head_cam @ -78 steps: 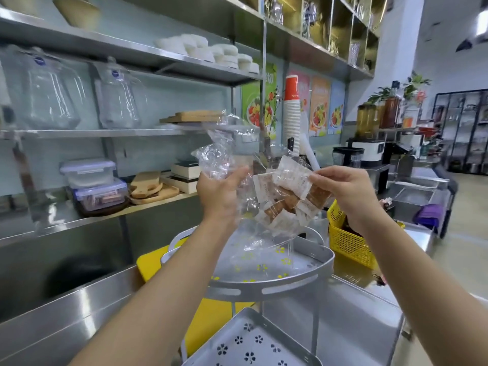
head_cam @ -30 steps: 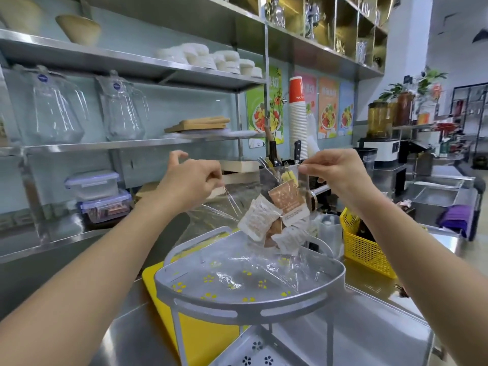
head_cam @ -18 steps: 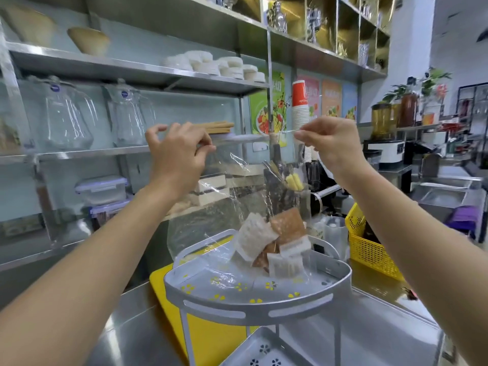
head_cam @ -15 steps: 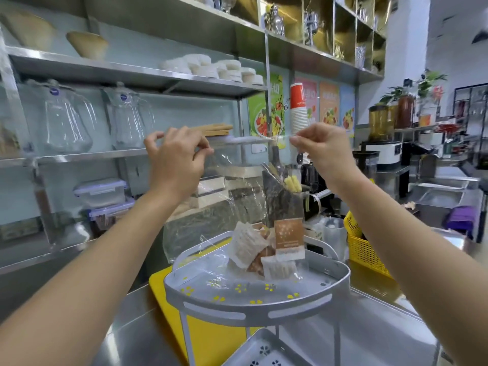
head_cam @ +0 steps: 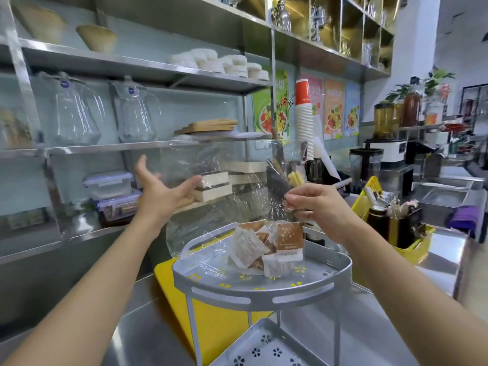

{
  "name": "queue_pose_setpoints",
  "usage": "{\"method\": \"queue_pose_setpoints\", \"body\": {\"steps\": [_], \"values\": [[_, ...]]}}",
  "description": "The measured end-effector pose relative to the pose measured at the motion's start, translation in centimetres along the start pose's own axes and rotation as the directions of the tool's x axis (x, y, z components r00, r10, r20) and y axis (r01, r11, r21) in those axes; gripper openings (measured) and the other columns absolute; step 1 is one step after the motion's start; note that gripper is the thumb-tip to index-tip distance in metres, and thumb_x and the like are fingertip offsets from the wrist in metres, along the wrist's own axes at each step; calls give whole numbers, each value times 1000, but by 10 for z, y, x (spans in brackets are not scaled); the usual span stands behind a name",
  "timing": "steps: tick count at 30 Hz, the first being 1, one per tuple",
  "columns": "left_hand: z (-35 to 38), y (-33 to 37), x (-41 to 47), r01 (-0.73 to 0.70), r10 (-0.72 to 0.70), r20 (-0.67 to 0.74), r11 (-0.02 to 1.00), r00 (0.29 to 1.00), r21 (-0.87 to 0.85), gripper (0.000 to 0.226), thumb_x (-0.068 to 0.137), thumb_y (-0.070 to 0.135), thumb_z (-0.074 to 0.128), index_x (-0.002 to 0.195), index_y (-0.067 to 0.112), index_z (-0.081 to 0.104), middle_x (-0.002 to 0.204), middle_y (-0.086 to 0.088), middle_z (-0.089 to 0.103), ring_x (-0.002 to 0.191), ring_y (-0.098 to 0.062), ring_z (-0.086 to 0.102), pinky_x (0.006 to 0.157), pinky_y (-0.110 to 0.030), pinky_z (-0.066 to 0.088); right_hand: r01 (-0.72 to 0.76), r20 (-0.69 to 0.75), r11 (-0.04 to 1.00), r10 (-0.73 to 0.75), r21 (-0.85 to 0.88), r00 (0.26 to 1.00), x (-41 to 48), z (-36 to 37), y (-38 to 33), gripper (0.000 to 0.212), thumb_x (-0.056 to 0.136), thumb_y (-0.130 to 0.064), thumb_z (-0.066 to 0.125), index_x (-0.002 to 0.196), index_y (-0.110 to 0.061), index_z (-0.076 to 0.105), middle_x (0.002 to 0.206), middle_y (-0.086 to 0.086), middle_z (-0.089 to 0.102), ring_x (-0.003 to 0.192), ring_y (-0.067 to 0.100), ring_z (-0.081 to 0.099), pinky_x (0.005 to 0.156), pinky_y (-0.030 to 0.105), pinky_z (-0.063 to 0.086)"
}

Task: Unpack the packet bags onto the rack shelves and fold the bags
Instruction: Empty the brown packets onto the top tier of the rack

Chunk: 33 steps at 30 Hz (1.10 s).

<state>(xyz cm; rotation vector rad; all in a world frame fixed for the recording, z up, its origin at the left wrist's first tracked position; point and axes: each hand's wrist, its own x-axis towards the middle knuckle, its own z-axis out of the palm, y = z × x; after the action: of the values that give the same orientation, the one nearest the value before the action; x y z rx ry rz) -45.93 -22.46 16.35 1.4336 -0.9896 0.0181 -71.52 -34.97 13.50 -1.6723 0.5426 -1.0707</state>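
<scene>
A clear plastic bag [head_cam: 227, 186] stands upright above the grey rack's top shelf [head_cam: 261, 291], its lower part draped on the shelf. Several brown and white packets [head_cam: 264, 247] lie in a pile on that shelf. My right hand [head_cam: 314, 204] pinches the bag's right side a little above the packets. My left hand [head_cam: 161, 191] is spread open to the left of the bag, its fingertips at the bag's left side without gripping it. A lower rack shelf [head_cam: 264, 347] with flower cut-outs shows beneath.
A yellow board [head_cam: 211, 320] lies under the rack on the steel counter. A yellow basket [head_cam: 412, 247] of items stands to the right. Behind are wall shelves with glass jugs [head_cam: 76, 114], plastic boxes [head_cam: 108, 183], wooden boards and a tall cup stack [head_cam: 303, 114].
The packets have dropped out of the bag onto the top shelf. My left hand let go of the bag's top edge and opened. My right hand came down to pinch the bag's side.
</scene>
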Motion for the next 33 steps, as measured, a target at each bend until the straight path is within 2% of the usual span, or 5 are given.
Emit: {"method": "queue_pose_setpoints", "body": {"steps": [2, 4, 9, 25, 33], "values": [[-10, -14, -6, 257, -199, 287, 949, 937, -181, 107, 48, 43, 81, 137, 17, 27, 116, -3, 61, 96, -15, 63, 87, -34, 43, -13, 31, 1000, 13, -10, 999, -4, 2, 1, 3, 76, -11, 70, 77, -14, 71, 68, 0, 70, 67, 11, 64, 61, 24, 48], [-19, -30, -12, 343, -253, 467, 932, 847, -119, 76, 43, 39, 85, 111, 18, 57, 98, -8, 72, 81, -14, 70, 80, -33, 45, -44, 61, 998, 48, -52, 997, -9, 4, 5, 8, 74, -11, 71, 82, -9, 70, 72, 3, 68, 66, 11, 64, 58, 21, 50], [-20, -56, -26, 332, -191, 441, 904, 877, -270, 6, 69, 7, 70, 72, 8, 66, 64, -5, 69, 65, -16, 70, 63, -24, 58, -90, 8, 995, 90, -42, 996, -20, 5, 18, 11, 78, -9, 68, 82, 1, 69, 77, 12, 65, 71, 18, 60, 62, 23, 50], [-15, 24, 3, 28, 28, 134, 917, 991, -398, 10, 83, 10, 64, 74, 11, 62, 57, 1, 71, 51, -10, 66, 47, -25, 56, 150, -176, 988, -143, 26, 974, 13, -5, -60, 16, 83, -23, 65, 71, -14, 69, 63, -5, 71, 64, 10, 66, 67, 27, 48], [-11, -2, -23, 150, -83, 184, 907, 980, -392, 12, 81, 22, 65, 88, 16, 58, 81, -6, 67, 64, -11, 66, 71, -37, 51, -22, -91, 1000, 21, -12, 996, -8, -4, -15, 6, 80, -11, 66, 74, -12, 68, 67, 3, 69, 69, 16, 66, 68, 29, 49]]}}
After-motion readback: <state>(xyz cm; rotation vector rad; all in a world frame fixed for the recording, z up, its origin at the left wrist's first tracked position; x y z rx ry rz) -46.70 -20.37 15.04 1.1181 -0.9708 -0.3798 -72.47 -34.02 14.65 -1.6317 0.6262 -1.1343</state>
